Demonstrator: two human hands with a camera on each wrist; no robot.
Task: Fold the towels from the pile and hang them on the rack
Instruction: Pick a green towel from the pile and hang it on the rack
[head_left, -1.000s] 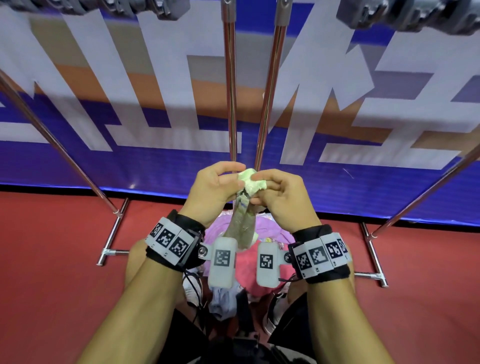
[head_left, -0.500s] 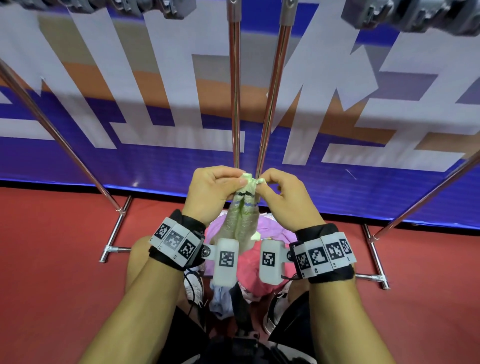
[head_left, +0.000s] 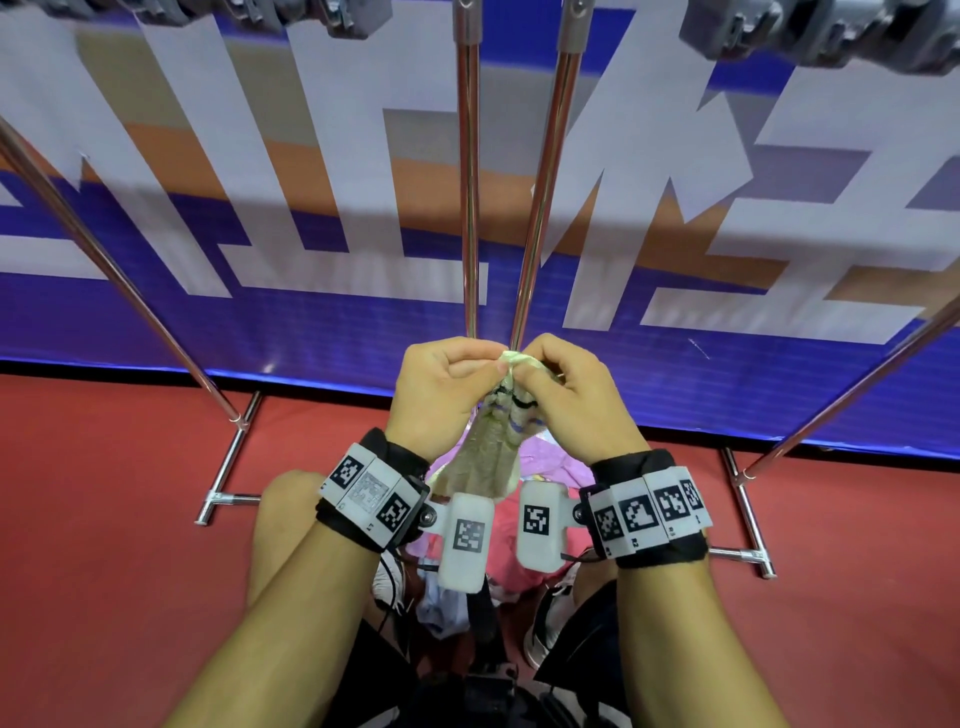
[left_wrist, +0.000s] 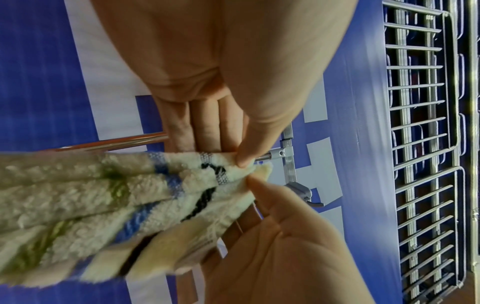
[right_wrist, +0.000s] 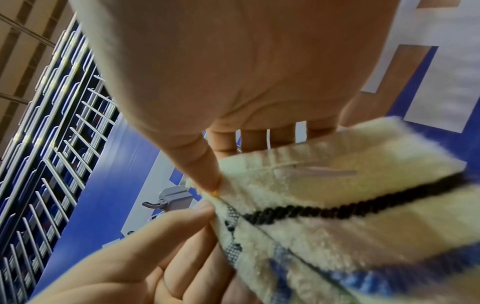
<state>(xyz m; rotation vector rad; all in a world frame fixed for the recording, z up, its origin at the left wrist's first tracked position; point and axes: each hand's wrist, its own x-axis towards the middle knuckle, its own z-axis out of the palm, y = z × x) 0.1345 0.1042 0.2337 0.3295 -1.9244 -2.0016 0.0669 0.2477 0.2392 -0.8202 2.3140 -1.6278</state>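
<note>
A cream towel (head_left: 493, 452) with blue, black and green stripes hangs bunched in front of my chest. My left hand (head_left: 493, 366) and right hand (head_left: 519, 373) sit close together and each pinches its top edge. The left wrist view shows my left hand (left_wrist: 239, 157) with thumb against fingers on the towel (left_wrist: 103, 195). In the right wrist view my right hand (right_wrist: 217, 182) pinches a corner of the towel (right_wrist: 337, 216). Behind the hands rise the rack's chrome poles (head_left: 470, 182). The pile (head_left: 550, 462) of pink and purple cloth lies on the floor below, partly hidden by my wrists.
The rack's slanted legs (head_left: 104, 260) and feet (head_left: 748, 556) stand on the red floor at both sides. A blue, white and orange banner (head_left: 779, 260) runs behind. The rack's wire grid (left_wrist: 420, 144) is overhead. My knees and shoes flank the pile.
The lump of towel that stuck up between my hands is now drawn in between the fingertips. Both hands have stayed at about the same place.
</note>
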